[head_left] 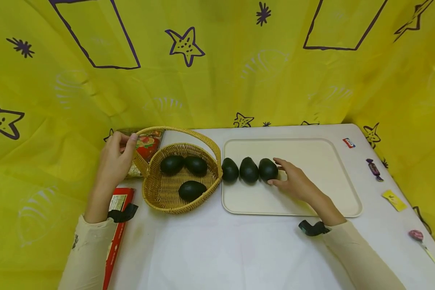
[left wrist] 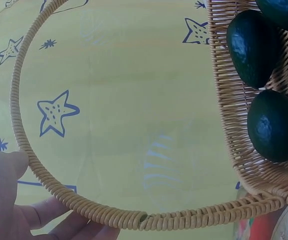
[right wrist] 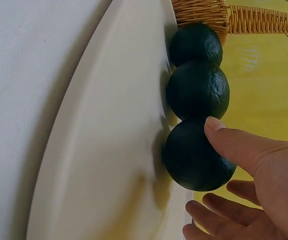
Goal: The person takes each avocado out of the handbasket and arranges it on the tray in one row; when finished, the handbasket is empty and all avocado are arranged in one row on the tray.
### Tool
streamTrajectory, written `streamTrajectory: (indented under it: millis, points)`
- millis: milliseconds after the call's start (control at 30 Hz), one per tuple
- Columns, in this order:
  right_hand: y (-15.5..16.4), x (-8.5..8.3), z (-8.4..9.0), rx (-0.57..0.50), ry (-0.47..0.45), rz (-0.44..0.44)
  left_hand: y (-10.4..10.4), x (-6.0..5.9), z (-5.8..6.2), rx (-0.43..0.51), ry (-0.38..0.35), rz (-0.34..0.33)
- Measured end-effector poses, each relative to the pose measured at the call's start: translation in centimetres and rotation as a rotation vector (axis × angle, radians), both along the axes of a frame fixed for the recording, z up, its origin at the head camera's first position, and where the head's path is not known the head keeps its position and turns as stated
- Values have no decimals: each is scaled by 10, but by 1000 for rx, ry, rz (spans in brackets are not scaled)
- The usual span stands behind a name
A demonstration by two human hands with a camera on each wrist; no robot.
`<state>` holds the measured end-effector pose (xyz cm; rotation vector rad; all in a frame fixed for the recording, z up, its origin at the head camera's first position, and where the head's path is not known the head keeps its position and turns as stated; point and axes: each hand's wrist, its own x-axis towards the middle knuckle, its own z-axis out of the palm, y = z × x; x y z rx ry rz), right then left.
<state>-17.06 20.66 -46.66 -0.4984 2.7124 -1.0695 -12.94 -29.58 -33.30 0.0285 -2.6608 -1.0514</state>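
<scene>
A wicker basket [head_left: 159,201] [left wrist: 233,125] stands on the white table with three dark avocados [head_left: 191,190] [left wrist: 273,125] inside. My left hand [head_left: 117,155] [left wrist: 14,210] grips its arched handle [head_left: 188,132] [left wrist: 84,205] at the left end, thumb on top and fingers beneath. To the right lies a cream tray [head_left: 311,161] [right wrist: 109,150] with three avocados in a row along its left side. My right hand [head_left: 291,181] [right wrist: 263,170] is at the rightmost avocado [head_left: 268,169] [right wrist: 193,157]. Its thumb tip touches the fruit, and the fingers lie loose beside it.
A red box [head_left: 117,225] lies under my left forearm, and a printed snack packet [head_left: 148,145] sits behind the basket. Small sweets and sachets [head_left: 374,168] are scattered along the table's right edge. Yellow patterned cloth [head_left: 217,80] walls the table in at the back and sides.
</scene>
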Motion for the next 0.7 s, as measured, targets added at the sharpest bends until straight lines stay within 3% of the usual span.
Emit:
streamTrajectory:
  millis: [367,700]
  points:
    - [-14,7,26,36,59,25,0,1,1,-8,3,-3]
    - [-66,27,54,-4,147,218,1,2,3,-19,-3,-10]
